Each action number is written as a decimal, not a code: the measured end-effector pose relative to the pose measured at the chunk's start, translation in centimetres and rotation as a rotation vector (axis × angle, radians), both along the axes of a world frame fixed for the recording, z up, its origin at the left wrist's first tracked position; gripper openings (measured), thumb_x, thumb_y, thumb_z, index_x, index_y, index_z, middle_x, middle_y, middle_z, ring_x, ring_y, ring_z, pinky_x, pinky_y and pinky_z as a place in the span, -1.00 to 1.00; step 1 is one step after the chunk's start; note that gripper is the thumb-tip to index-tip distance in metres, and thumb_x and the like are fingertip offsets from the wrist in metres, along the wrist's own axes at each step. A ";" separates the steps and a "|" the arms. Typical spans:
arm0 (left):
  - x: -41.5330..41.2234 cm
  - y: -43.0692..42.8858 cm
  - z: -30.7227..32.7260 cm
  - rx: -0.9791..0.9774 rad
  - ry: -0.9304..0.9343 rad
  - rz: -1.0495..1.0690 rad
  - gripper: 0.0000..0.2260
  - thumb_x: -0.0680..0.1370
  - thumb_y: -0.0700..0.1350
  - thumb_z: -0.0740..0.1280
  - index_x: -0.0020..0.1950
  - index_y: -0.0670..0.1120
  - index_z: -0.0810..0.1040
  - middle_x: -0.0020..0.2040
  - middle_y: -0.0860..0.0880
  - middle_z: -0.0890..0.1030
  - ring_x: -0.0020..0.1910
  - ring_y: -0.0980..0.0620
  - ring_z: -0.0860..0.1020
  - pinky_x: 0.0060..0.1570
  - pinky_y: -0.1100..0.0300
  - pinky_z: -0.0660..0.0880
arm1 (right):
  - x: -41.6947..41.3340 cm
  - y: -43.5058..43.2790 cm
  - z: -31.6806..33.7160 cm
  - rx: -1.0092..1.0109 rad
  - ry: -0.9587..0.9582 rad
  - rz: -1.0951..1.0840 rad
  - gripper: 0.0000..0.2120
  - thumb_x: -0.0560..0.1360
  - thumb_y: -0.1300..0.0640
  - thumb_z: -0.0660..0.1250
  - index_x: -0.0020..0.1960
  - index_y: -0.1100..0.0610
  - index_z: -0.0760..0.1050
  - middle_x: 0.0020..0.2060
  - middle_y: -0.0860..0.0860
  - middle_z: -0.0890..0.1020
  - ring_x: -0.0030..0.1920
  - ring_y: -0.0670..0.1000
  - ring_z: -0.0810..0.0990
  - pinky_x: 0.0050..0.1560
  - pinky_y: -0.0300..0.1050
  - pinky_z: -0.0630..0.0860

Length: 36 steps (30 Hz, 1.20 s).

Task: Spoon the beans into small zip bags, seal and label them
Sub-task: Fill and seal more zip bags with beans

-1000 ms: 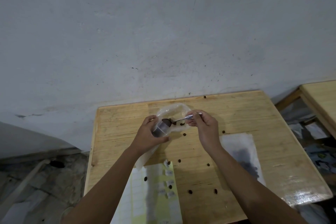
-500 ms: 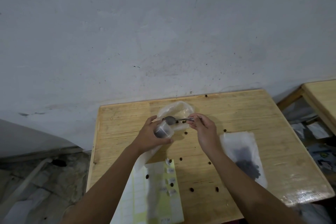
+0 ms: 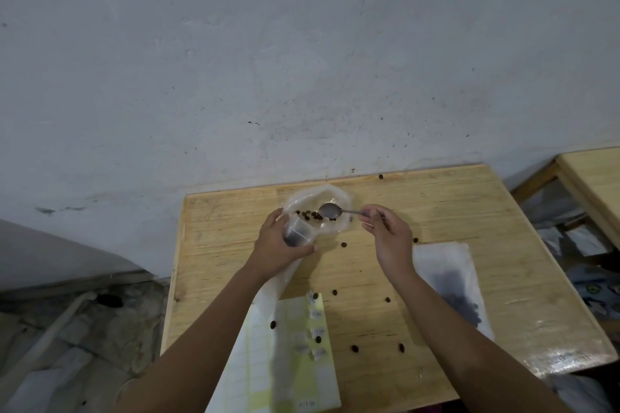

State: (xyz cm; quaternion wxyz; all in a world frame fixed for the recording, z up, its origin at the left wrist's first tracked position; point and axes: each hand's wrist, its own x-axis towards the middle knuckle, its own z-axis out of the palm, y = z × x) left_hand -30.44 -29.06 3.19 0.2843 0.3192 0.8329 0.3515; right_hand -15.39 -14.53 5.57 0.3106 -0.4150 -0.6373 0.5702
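My left hand (image 3: 276, 245) grips a small clear zip bag (image 3: 298, 234) with dark beans at its bottom, its mouth open. My right hand (image 3: 387, 234) holds a metal spoon (image 3: 332, 210) by the handle. The spoon's bowl looks empty and hovers over a crumpled clear plastic bag (image 3: 330, 199) lying on the wooden table (image 3: 469, 204). A short row of dark beans (image 3: 310, 214) lies on that plastic. A flat zip bag with beans inside (image 3: 453, 285) lies to the right of my right arm. A label sheet (image 3: 295, 352) lies at the near edge.
Loose beans (image 3: 355, 348) are scattered over the table top. A grey wall rises right behind the table. A second wooden table (image 3: 593, 174) stands at the right, with clutter on the floor between. Rubble and a stick lie on the floor at the left.
The spoon has moved from the small bag's mouth to the right, over the crumpled plastic bag. My left hand has tipped the small bag slightly lower.
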 end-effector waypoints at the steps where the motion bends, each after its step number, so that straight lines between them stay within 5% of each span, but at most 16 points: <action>1: 0.1 0.1 0.0 0.005 0.005 0.012 -0.15 0.32 0.16 0.51 0.47 -0.15 0.24 0.51 0.01 0.11 0.47 0.00 0.15 0.39 0.05 0.25 | -0.1 -0.2 0.2 0.046 -0.018 0.007 -0.79 0.59 0.21 0.20 0.10 0.24 0.57 -0.09 0.06 0.65 -0.04 0.01 0.65 0.07 -0.07 0.57; 11: 1.6 1.3 0.2 0.023 0.039 0.176 -0.07 0.30 0.23 0.49 0.48 -0.20 0.19 0.51 0.02 0.06 0.47 -0.02 0.15 0.37 -0.10 0.28 | -0.1 -2.3 0.9 0.425 -0.099 0.167 -0.73 0.58 0.24 0.18 0.23 0.22 0.53 0.06 0.06 0.62 0.09 -0.05 0.58 0.14 -0.21 0.51; 15: 2.1 1.2 0.1 0.016 0.047 0.145 -0.05 0.29 0.27 0.48 0.48 -0.18 0.19 0.51 0.02 0.06 0.48 0.00 0.12 0.38 -0.11 0.27 | -0.4 -2.5 0.4 0.424 -0.138 0.146 -0.73 0.59 0.25 0.18 0.23 0.23 0.53 0.05 0.05 0.62 0.05 -0.09 0.56 0.10 -0.39 0.48; 19: 2.5 1.3 0.2 0.030 0.072 0.122 -0.09 0.31 0.23 0.49 0.48 -0.16 0.20 0.50 0.02 0.07 0.47 0.01 0.13 0.39 -0.08 0.26 | -0.7 -2.6 -0.4 0.298 -0.142 0.073 -0.74 0.58 0.26 0.18 0.21 0.21 0.53 0.01 0.02 0.62 0.03 -0.11 0.56 0.06 -0.50 0.42; 27: 1.9 0.8 0.3 0.044 0.039 0.061 -0.07 0.24 0.32 0.42 0.48 -0.09 0.25 0.50 0.12 0.06 0.47 0.06 0.11 0.39 -0.08 0.25 | -1.5 -1.9 -0.9 -0.213 0.034 -0.225 -0.80 0.58 0.25 0.19 0.08 0.26 0.57 -0.10 0.12 0.65 0.00 0.04 0.63 0.12 -0.11 0.54; 36: 0.9 0.3 0.5 0.095 -0.002 -0.035 -0.20 0.31 0.14 0.52 0.46 -0.02 0.27 0.47 0.16 0.14 0.43 0.13 0.17 0.28 0.22 0.22 | -1.9 -1.6 -0.5 -0.683 0.200 -0.339 -0.89 0.54 0.35 0.23 -0.04 0.32 0.53 -0.18 0.20 0.62 -0.15 0.05 0.64 -0.17 -0.30 0.60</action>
